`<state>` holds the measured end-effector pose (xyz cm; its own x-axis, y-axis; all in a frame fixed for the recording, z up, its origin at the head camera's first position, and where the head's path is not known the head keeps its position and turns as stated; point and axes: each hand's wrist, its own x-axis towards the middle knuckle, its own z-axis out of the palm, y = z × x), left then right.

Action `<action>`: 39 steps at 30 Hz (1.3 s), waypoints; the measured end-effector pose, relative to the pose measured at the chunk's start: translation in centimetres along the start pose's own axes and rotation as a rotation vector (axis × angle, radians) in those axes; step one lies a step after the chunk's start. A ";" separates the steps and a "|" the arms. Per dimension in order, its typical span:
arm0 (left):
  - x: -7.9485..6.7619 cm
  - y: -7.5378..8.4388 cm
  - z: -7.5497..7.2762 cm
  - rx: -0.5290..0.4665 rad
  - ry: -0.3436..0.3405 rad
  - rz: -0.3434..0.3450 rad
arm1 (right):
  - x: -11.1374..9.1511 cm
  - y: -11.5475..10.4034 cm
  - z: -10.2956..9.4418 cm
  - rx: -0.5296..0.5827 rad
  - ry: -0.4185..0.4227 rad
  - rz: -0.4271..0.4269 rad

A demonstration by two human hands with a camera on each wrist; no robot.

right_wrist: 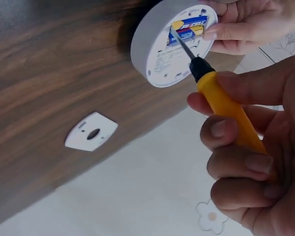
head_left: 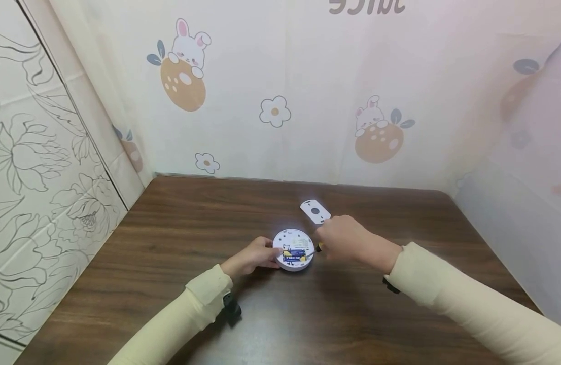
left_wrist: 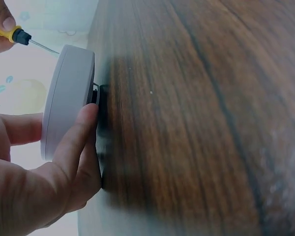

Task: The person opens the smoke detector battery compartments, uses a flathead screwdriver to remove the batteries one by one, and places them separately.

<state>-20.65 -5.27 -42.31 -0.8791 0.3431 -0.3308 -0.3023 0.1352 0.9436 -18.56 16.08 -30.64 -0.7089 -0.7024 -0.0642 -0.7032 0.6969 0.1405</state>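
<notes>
The right grip [head_left: 342,235] is curled closely round the yellow handle of a screwdriver [right_wrist: 231,108], while the left grip [head_left: 257,257] holds the edge of a round white device [right_wrist: 150,49], thumb over its upper face and fingers beneath. The device sits between the two hands, just above or on the desk [head_left: 194,203]; which, I cannot tell. It looks light and stiff, probably smooth plastic that could slip under a push, so the rim is the sensible place to hold, clear of the tool. The housing serves as the container: two blue-and-yellow batteries [right_wrist: 191,22] lie side by side in its face, and the screwdriver's tip is at one end of them, contact unclear. The small contacts there may bend under force. Beyond, near the right hand, a thin white plate with a dark central circle [right_wrist: 103,129] lies flat, before a printed cloth [head_left: 235,137].
</notes>
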 end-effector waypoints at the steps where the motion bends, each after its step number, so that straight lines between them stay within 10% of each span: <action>1: -0.1 0.0 0.0 0.003 0.003 0.002 | 0.0 0.1 0.1 0.011 -0.007 0.008; 39: -0.2 -0.2 1.0 0.073 0.142 0.016 | -4.0 3.6 8.3 0.585 0.195 0.141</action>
<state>-20.08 -4.48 -42.40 -0.9285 0.2116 -0.3051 -0.2645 0.1997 0.9435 -18.66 22.61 -38.03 -0.8129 -0.5730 0.1045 -0.5560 0.7099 -0.4323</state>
